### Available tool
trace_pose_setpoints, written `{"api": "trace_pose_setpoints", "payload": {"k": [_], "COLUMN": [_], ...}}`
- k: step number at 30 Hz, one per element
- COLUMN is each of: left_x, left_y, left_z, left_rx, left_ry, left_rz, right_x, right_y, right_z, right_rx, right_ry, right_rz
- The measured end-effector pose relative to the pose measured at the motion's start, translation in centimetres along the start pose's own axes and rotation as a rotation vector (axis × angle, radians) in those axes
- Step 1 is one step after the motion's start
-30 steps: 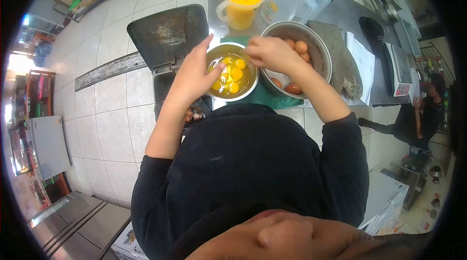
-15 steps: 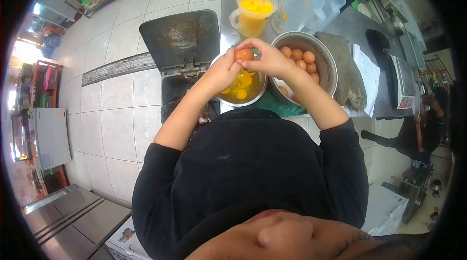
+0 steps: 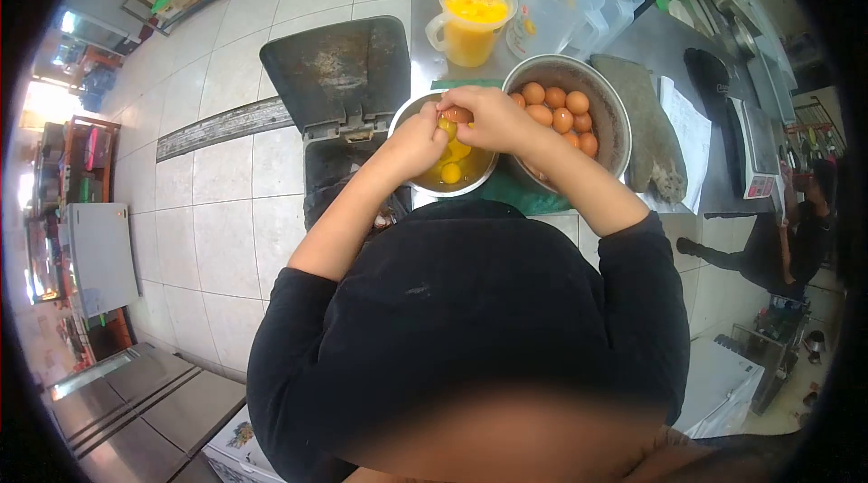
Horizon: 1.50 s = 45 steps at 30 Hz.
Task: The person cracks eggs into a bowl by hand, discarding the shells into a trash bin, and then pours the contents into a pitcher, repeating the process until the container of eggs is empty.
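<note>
Over the metal bowl [image 3: 399, 126], my left hand [image 3: 419, 141] and my right hand [image 3: 495, 119] meet around a brown egg [image 3: 458, 115]. Fingers of both are closed on its shell, and yellow shows just beneath it, so the egg looks broken open. Several yolks [image 3: 451, 173] lie in clear egg white in the bowl. Just right of it stands a deep metal pot [image 3: 617, 112] holding several whole brown eggs [image 3: 562, 119]. My fingertips partly hide the shell.
Behind the bowl is a jug of yellow beaten egg [image 3: 472, 22], with clear plastic jugs [image 3: 547, 8] beside it. An open-lidded black bin [image 3: 339, 76] stands left. A grey cloth [image 3: 633, 121], paper [image 3: 683, 148] and scale [image 3: 755, 153] lie right. Another person [image 3: 782, 239] stands far right.
Both hands have lowered slightly toward the bowl. The egg, whole-looking before, now appears opened, with yellow below it. The other person's arm has shifted near the scale.
</note>
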State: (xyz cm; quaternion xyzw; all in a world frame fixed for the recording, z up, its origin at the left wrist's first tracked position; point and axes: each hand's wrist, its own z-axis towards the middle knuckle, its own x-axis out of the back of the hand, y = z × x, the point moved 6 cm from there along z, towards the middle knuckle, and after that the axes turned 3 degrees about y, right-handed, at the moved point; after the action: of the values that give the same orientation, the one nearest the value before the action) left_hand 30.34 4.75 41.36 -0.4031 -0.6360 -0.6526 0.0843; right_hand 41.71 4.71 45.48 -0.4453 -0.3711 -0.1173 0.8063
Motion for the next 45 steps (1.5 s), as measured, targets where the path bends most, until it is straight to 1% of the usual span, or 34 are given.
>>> {"api": "trace_pose_setpoints", "payload": {"k": [1,2,4,6,8,9,10,11,12,13,14,15,17,18,19,21,22,24,25,26,27,28,30,31,34,36,37,38,39,40,41,43,44,45], "left_x": [0.2,0.3,1.1,1.9,2.9,2.6,2.1,1.2,0.6,0.7,1.6,2.7,4.8,5.4,4.8,5.5,5.2,4.7,4.2,4.4,4.8,5.3,6.1,6.5,7.3,7.4,7.1,6.7,6.3,6.2,5.8,5.0,4.9,4.3], "left_y": [0.2,0.4,-0.1,-0.7,-0.9,-0.8,-0.6,-0.3,-0.1,-1.0,-1.8,-3.4,-6.7,-8.0,-8.5,-12.3,-12.8,-14.1,-14.7,-14.6,-14.0,-13.4,-13.3,-13.5,-10.7,-7.2,-6.2,-4.8,-3.2,-2.1,-0.7,1.5,2.1,2.7], "left_z": [-0.3,-0.6,-0.8,-0.9,-0.7,-0.6,-0.7,-0.8,-0.9,-0.9,-1.8,-3.6,-7.0,-8.4,-9.4,-11.5,-11.5,-11.1,-10.6,-10.6,-10.4,-10.3,-10.7,-10.4,-8.6,-6.7,-5.9,-5.0,-4.3,-3.9,-3.6,-3.1,-2.5,-1.9], "left_rx": [-0.076,-0.151,-0.106,-0.064,-0.053,-0.027,-0.023,-0.002,0.021,-0.043,-0.039,0.03,0.179,0.256,0.261,0.601,0.605,0.622,0.542,0.539,0.464,0.39,0.405,0.372,0.275,0.069,0.065,-0.022,-0.109,-0.115,-0.155,-0.289,-0.293,-0.329], "left_ry": [-0.006,-0.013,-0.013,-0.013,0.08,0.016,0.009,-0.025,-0.058,-0.008,-0.011,-0.058,-0.135,-0.166,-0.173,0.022,0.026,0.06,0.088,0.09,0.124,0.16,0.202,0.232,0.281,0.302,0.305,0.295,0.283,0.284,0.246,0.216,0.222,0.154], "left_rz": [0.104,0.207,0.294,0.383,-0.015,-0.301,-0.302,-0.709,-1.115,-1.174,-1.174,-1.017,-0.633,-0.404,-0.407,0.605,0.603,0.384,0.257,0.256,0.2,0.141,0.135,0.07,-0.027,-0.035,-0.031,0.008,0.048,0.053,0.072,0.148,0.148,0.107], "right_x": [0.3,0.6,0.5,1.3,2.1,2.1,1.7,1.0,1.2,2.3,3.5,5.4,7.7,7.1,6.7,2.3,1.5,-0.8,-0.6,-0.1,0.1,0.5,3.7,3.6,5.2,5.4,5.5,5.0,5.8,5.2,3.1,3.1,3.1,3.7], "right_y": [-0.2,0.1,-0.6,-0.8,-1.9,-3.0,-3.5,-4.3,-4.6,-5.5,-6.3,-5.7,-1.1,2.5,3.5,7.3,5.3,7.4,8.1,7.6,7.4,8.4,9.1,9.6,7.0,5.2,4.2,3.7,1.4,-1.0,1.3,2.0,2.6,1.2], "right_z": [0.0,0.0,-0.4,0.0,0.6,1.2,1.7,2.1,1.9,1.6,1.5,1.0,-0.9,-2.6,-4.2,-9.5,-9.5,-10.5,-10.7,-10.2,-9.6,-9.6,-8.0,-8.2,-5.7,-3.9,-3.0,-2.6,-1.7,-1.7,-1.8,-1.5,-1.2,-0.2], "right_rx": [0.075,0.073,0.301,0.25,0.195,0.119,0.042,0.15,0.144,0.204,0.264,0.203,-0.18,-0.279,-0.409,-0.413,-0.455,-0.522,-0.526,-0.452,-0.374,-0.371,-0.341,-0.341,-0.49,-0.569,-0.504,-0.498,-0.142,0.207,0.022,-0.031,-0.082,0.196], "right_ry": [-0.022,-0.023,-0.066,-0.039,-0.015,-0.025,-0.033,-0.033,-0.032,0.048,0.126,0.194,0.001,-0.126,-0.347,-0.612,-0.742,-0.719,-0.716,-0.766,-0.813,-0.813,-0.196,-0.203,0.073,0.27,0.296,0.3,0.294,0.266,-0.094,-0.093,-0.099,0.059], "right_rz": [0.023,0.025,-0.3,-0.285,-0.267,-0.173,-0.079,-0.061,-0.06,-0.076,-0.093,-0.02,-0.16,-0.165,-0.304,-0.336,-0.31,-0.157,-0.157,-0.187,-0.22,-0.227,0.384,0.383,0.888,1.222,0.889,0.889,0.284,-0.324,-0.424,-0.346,-0.266,-0.203]}}
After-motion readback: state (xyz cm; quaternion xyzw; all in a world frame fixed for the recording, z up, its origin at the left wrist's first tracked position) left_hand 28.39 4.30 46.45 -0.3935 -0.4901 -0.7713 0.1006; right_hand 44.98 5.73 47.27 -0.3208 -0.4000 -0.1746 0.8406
